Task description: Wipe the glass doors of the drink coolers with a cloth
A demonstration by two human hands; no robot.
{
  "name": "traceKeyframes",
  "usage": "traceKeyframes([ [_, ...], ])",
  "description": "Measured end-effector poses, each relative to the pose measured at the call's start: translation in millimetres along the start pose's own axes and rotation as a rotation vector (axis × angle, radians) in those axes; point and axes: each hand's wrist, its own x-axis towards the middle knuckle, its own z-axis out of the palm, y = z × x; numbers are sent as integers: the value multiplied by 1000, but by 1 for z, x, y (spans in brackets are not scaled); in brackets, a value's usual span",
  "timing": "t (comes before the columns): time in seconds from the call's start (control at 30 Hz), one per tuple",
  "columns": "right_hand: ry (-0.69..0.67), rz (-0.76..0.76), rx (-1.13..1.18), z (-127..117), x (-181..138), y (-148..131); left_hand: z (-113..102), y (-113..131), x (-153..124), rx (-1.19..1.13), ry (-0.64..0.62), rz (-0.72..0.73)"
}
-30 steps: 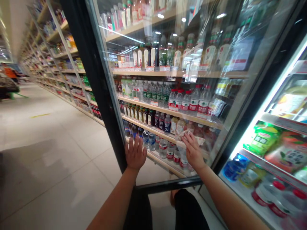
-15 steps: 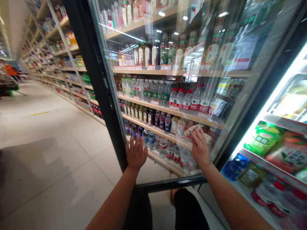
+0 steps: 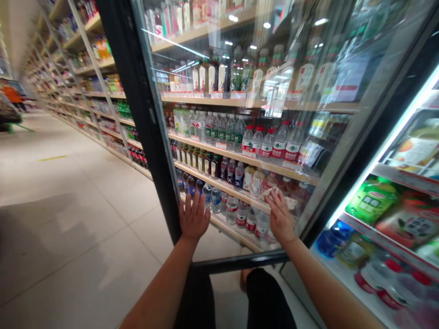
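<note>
A pale, glossy tiled floor (image 3: 68, 205) runs down a shop aisle. Along the floor's far side, long wooden shelves (image 3: 103, 98) of bottles recede. A yellow strip (image 3: 53, 158) marks the floor farther along.

The aisle was bright, lit from overhead. Reflected ceiling lamps (image 3: 233, 18) showed as white spots and streaks of glare on the black-framed glass cooler door (image 3: 240, 137), hazing the tall bottles (image 3: 305, 73) behind its upper right part. A white light strip (image 3: 387, 142) at the cooler's edge burned out. A soft grey shadow lay on the pale tiled floor (image 3: 85, 183). The wide lens bent straight lines near the edges; the lower right corner was blurred.
</note>
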Motion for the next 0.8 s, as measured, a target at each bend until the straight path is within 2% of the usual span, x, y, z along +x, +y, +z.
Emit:
traceKeyframes([
  [0.13, -15, -44, 11, 6, 8, -8, -1, 1, 1, 25, 2, 11],
  [0.33, -237, -212, 71, 24, -14, -33, -1, 1, -1, 30, 6, 6],
  [0.53, -143, -164, 80, 31, 5, -41, 5, -2, -9, -30, -32, -49],
  [0.7, -243, -216, 111, 39, -1, -54, 4, -1, -9, -35, -39, -51],
  [0.8, -231, -220, 134, 42, 2, -60, 1, 0, -5, -11, -25, -24],
])
